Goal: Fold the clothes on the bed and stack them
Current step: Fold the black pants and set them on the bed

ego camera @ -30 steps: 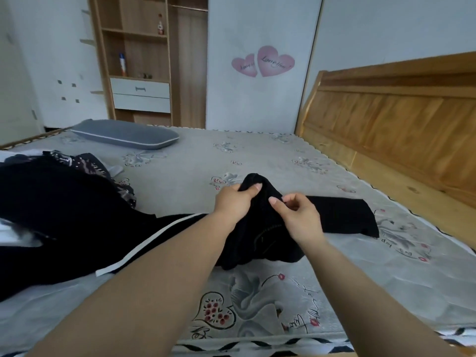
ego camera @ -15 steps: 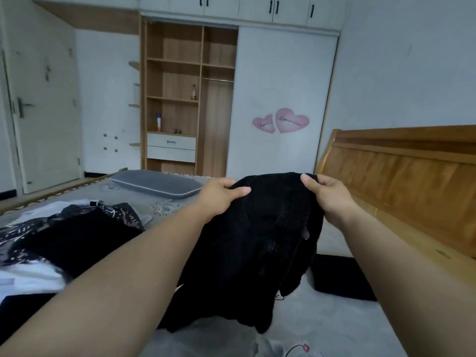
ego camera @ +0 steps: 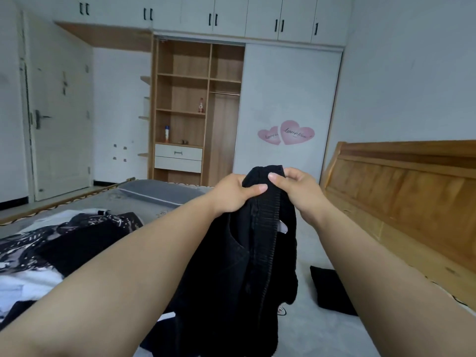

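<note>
1. Far left, a white door (ego camera: 60,130) stands shut, and below it a heap of clothes (ego camera: 59,243), black and patterned white, sprawls across the left side of the bed (ego camera: 304,328).
2. Moving in, the open wooden wardrobe (ego camera: 195,109) shows shelves with a couple of small bottles and two white drawers; a grey pillow (ego camera: 164,192) lies at the far edge of the bed in front of it.
3. Centre stage: the left hand (ego camera: 231,193) grips the top edge of a black garment (ego camera: 239,274), thumb laid across the ribbed waistband, fingers curled behind the cloth.
4. The garment is lifted off the bed and hangs down between both forearms, its lower end dropping out of view.
5. Right beside it, the right hand (ego camera: 296,188) pinches the same top edge, thumb in front; the two hands sit close together, almost touching.
6. Behind them, two pink heart stickers (ego camera: 286,132) mark the white sliding panel.
7. Lower right, a folded black piece (ego camera: 329,289) lies flat on the bed, near the wooden headboard (ego camera: 401,202).
</note>
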